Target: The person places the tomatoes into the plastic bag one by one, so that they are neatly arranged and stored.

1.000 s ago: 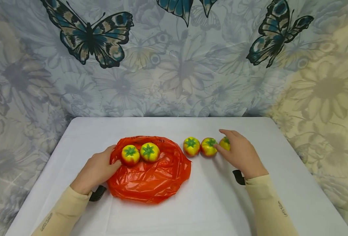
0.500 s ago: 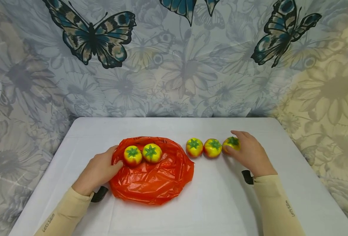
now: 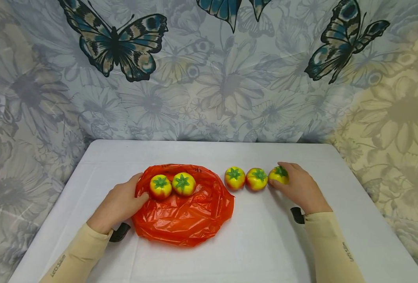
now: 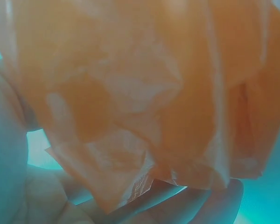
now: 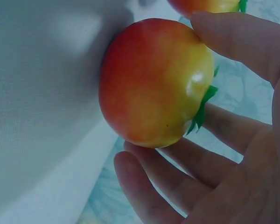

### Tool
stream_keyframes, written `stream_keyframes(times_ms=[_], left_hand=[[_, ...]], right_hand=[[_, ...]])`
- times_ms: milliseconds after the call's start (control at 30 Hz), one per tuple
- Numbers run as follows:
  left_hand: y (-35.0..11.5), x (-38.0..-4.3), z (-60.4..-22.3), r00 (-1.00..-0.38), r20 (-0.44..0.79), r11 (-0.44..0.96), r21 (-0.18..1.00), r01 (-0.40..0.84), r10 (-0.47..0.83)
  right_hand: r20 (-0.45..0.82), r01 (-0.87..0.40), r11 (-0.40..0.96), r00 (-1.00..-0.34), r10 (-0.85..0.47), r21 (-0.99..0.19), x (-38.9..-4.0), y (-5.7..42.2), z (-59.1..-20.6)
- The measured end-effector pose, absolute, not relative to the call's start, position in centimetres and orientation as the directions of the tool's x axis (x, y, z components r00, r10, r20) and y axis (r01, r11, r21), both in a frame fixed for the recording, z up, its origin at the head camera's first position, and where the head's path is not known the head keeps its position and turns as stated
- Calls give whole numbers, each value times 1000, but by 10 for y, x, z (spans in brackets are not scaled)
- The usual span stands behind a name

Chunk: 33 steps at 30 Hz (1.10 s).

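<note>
A red plastic bag (image 3: pixel 191 220) lies spread on the table, and two red-and-yellow tomatoes (image 3: pixel 184 184) with green leafy tops rest on it. At its left edge my left hand (image 3: pixel 118 202) grips the plastic, thumb on top. Close up in the left wrist view, the bag (image 4: pixel 130 93) hides much of that hand. To the bag's right stand three more tomatoes (image 3: pixel 235 178) in a row. My right hand (image 3: pixel 302 186) holds the rightmost tomato (image 3: pixel 278 175). In the right wrist view, the thumb and fingertips pinch this tomato (image 5: pixel 154 84) from opposite sides.
The table (image 3: pixel 230 259) has a white cover. Behind it hangs a grey floral backdrop (image 3: pixel 226 86) with printed butterflies, running close along the back edge. A neighbouring tomato (image 5: pixel 205 4) shows at the top of the right wrist view.
My right hand has moved right and slightly down, from beside the middle tomato to the rightmost one, and now holds it. My left hand stays on the bag. The head view has shifted slightly.
</note>
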State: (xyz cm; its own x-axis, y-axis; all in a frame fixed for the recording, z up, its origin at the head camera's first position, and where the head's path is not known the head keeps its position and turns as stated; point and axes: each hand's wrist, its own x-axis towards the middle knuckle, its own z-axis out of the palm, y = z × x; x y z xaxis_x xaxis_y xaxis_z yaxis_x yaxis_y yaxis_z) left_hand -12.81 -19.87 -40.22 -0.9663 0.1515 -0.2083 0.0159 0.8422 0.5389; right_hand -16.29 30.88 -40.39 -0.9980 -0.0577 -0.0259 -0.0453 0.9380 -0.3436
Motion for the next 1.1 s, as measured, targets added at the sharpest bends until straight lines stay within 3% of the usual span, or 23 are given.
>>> stream_keyframes(times_ms=[1100], left_hand=[[-198, -127, -401, -968, -187, 825, 564, 34, 168]], right_hand=[[-43, -13, 940, -999, -30, -340, -164, 313, -399]])
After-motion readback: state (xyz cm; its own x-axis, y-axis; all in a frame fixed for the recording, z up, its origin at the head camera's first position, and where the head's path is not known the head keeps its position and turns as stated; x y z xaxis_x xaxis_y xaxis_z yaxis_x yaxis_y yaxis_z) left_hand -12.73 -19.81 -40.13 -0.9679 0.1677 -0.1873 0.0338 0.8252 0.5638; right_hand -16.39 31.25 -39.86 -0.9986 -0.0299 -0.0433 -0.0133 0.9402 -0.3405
